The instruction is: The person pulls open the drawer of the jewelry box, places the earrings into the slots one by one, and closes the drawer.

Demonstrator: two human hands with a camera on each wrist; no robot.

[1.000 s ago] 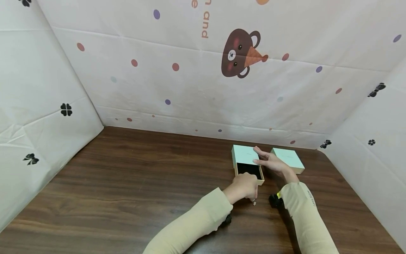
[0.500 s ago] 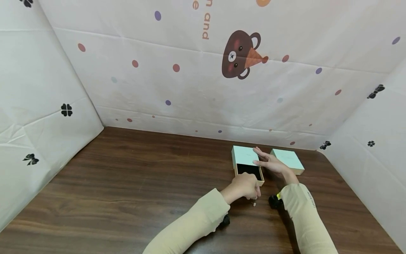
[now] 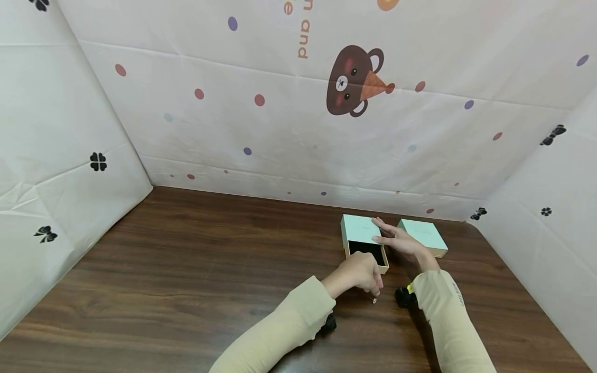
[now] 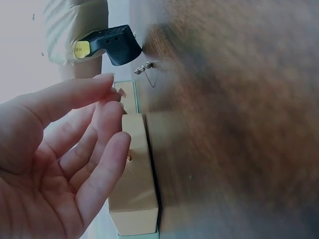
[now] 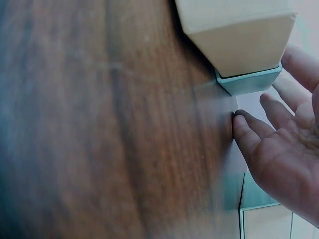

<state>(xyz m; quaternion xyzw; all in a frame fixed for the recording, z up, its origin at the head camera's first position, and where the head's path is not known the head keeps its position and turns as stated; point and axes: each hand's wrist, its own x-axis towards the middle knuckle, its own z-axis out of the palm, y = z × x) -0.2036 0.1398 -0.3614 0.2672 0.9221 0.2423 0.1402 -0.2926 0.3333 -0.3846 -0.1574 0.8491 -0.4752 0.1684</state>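
My left hand (image 3: 361,270) hovers in front of a half-open mint drawer box (image 3: 359,226). Its thumb and index fingertips are close together, with no object clearly visible between them. Just beyond those tips, a small sparkly earring (image 4: 144,69) with a thin post is on the table, apart from the fingers. The pulled-out drawer (image 3: 384,265) is gold-coloured with a black lining; a small copper pull (image 4: 129,155) shows on its front. My right hand (image 3: 398,238) lies along the box's right side, fingers spread and fairly straight, thumb over the lid's edge.
A second mint box (image 3: 424,233), closed, stands right of my right hand. Both boxes are on a dark wooden table (image 3: 210,269). White printed sheets (image 3: 261,124) wall the back and sides. A black wrist camera (image 3: 404,296) sits beneath the right sleeve.
My left hand has drawn slightly left, and its fingertips have loosened and separated from the earring, which stays in about the same spot. The right hand and both boxes have not moved.
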